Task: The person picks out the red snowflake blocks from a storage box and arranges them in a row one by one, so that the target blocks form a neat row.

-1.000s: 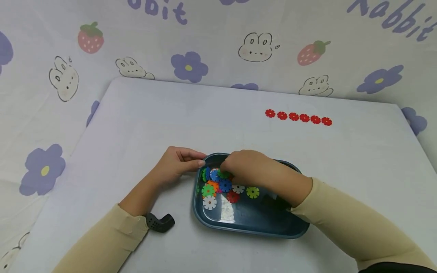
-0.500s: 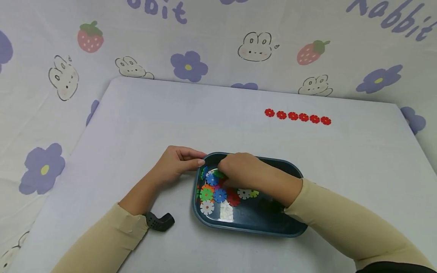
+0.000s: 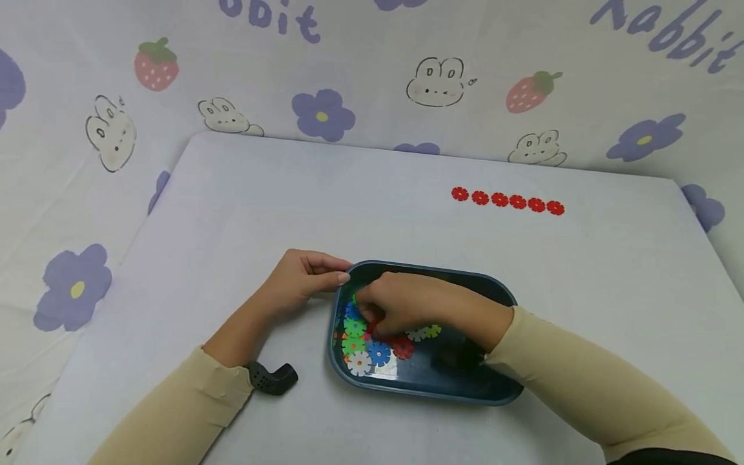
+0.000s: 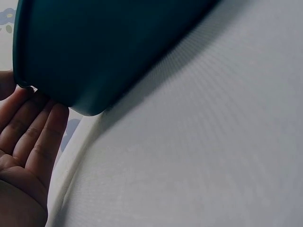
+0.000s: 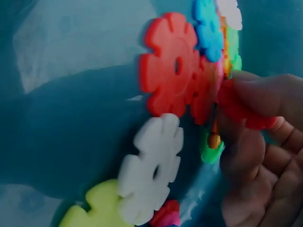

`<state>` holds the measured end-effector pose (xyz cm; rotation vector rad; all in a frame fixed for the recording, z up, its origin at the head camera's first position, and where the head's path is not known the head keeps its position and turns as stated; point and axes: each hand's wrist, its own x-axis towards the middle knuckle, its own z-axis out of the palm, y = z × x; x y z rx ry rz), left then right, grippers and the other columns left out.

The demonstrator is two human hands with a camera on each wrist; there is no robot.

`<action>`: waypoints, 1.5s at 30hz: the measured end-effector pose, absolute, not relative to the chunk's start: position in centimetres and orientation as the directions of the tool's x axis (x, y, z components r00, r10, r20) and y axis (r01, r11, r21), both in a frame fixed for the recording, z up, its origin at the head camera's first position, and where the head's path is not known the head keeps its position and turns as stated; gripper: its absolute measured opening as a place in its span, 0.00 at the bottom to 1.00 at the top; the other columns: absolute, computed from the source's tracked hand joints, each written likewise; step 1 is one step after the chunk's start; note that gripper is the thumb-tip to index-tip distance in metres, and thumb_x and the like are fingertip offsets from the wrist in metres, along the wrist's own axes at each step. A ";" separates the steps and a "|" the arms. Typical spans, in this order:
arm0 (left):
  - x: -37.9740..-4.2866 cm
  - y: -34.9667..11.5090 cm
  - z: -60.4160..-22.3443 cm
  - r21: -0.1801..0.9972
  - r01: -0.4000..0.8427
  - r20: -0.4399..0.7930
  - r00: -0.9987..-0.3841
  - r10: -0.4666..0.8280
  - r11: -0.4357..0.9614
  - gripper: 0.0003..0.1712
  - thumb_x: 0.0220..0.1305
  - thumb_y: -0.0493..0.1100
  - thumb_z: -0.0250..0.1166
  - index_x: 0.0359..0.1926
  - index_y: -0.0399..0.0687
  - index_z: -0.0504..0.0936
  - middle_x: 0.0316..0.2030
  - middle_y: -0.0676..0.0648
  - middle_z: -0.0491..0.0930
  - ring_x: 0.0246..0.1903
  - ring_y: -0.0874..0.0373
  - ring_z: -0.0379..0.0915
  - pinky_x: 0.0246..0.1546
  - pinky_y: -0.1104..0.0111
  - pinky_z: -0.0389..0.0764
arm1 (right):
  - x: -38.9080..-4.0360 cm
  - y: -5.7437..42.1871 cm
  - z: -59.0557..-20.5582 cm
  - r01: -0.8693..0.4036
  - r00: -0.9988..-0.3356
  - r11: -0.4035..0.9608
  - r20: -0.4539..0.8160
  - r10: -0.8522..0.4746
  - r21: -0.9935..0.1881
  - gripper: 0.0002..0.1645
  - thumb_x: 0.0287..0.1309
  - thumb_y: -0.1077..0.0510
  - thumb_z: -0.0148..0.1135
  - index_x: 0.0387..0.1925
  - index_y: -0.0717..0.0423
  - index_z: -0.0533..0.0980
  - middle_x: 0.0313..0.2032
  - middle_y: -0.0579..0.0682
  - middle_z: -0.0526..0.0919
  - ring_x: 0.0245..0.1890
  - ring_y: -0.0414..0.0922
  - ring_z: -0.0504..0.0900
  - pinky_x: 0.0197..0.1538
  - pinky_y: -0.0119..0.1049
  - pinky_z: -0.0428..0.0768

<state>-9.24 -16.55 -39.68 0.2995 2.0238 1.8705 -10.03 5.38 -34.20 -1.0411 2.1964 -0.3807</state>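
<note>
Near the table's front stands a dark teal tray [image 3: 427, 392] with colourful flower-shaped plastic discs in its left part. My left hand [image 3: 296, 281] grips the tray's far left corner, thumb at the rim and fingers against the outer wall, as the left wrist view shows. My right hand [image 3: 407, 300] is down inside the tray, pinching a red flower disc [image 5: 232, 104] between thumb and forefinger. Around it lie another red disc [image 5: 173, 66], a white disc [image 5: 151, 170], a yellow disc [image 5: 97, 208], and blue, green and orange ones. The right hand hides part of the pile.
Several red flower discs [image 3: 518, 201] lie in a row on the white table [image 3: 290, 194] toward the back right. A black bent piece [image 3: 273, 380] sits at the left wrist. Behind the table hangs a cloth printed with rabbits and flowers.
My right hand has shifted slightly left and nearer within the tray, stirring the discs toward the near left; a red disc now shows in its fingers. The left hand stays at the corner.
</note>
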 end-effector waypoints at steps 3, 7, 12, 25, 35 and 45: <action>-9.3 -16.4 -39.7 0.993 -0.082 -0.112 -0.905 0.410 0.090 0.16 0.63 0.40 0.68 0.50 0.35 0.85 0.43 0.42 0.87 0.42 0.57 0.86 0.47 0.66 0.84 | -10.1 5.8 -34.0 -0.551 -0.447 0.592 -0.391 -0.805 -0.589 0.10 0.58 0.55 0.69 0.35 0.44 0.73 0.26 0.40 0.79 0.26 0.38 0.77 0.32 0.30 0.79; -9.4 -16.3 -39.7 0.993 -0.080 -0.107 -0.903 0.416 0.081 0.17 0.63 0.39 0.68 0.50 0.35 0.84 0.43 0.41 0.87 0.41 0.58 0.86 0.46 0.66 0.84 | -10.3 6.0 -33.6 -0.533 -0.433 0.540 -0.338 -0.836 -0.652 0.14 0.61 0.57 0.66 0.48 0.45 0.75 0.32 0.41 0.82 0.30 0.38 0.78 0.36 0.29 0.82; -9.4 -16.4 -39.7 0.994 -0.072 -0.101 -0.906 0.410 0.085 0.16 0.63 0.38 0.68 0.50 0.35 0.84 0.43 0.42 0.87 0.40 0.59 0.86 0.44 0.67 0.84 | -10.4 6.1 -33.3 -0.576 -0.416 0.497 -0.291 -0.862 -0.649 0.18 0.62 0.59 0.65 0.54 0.50 0.80 0.40 0.43 0.85 0.33 0.37 0.79 0.40 0.28 0.82; -9.5 -16.6 -39.7 0.991 -0.068 -0.111 -0.908 0.403 0.119 0.16 0.63 0.42 0.69 0.49 0.39 0.86 0.42 0.43 0.88 0.41 0.59 0.85 0.45 0.68 0.84 | -10.5 6.1 -32.2 -0.545 -0.492 0.539 -0.275 -0.826 -0.642 0.22 0.57 0.63 0.69 0.55 0.52 0.81 0.51 0.49 0.85 0.42 0.40 0.87 0.46 0.32 0.84; -9.4 -16.7 -39.8 0.991 -0.081 -0.119 -0.909 0.400 0.111 0.17 0.62 0.42 0.70 0.50 0.39 0.85 0.42 0.44 0.88 0.42 0.58 0.85 0.45 0.68 0.84 | -10.6 6.4 -32.2 -0.501 -0.532 0.543 -0.254 -0.807 -0.674 0.23 0.52 0.59 0.74 0.52 0.52 0.80 0.47 0.48 0.86 0.44 0.42 0.87 0.49 0.34 0.84; -9.4 -16.7 -39.8 0.991 -0.061 -0.105 -0.912 0.396 0.123 0.17 0.62 0.42 0.69 0.50 0.38 0.85 0.42 0.43 0.88 0.40 0.60 0.85 0.42 0.69 0.84 | -10.7 6.9 -32.0 -0.481 -0.554 0.519 -0.215 -0.805 -0.706 0.25 0.49 0.58 0.77 0.45 0.48 0.71 0.48 0.50 0.87 0.46 0.43 0.86 0.52 0.38 0.84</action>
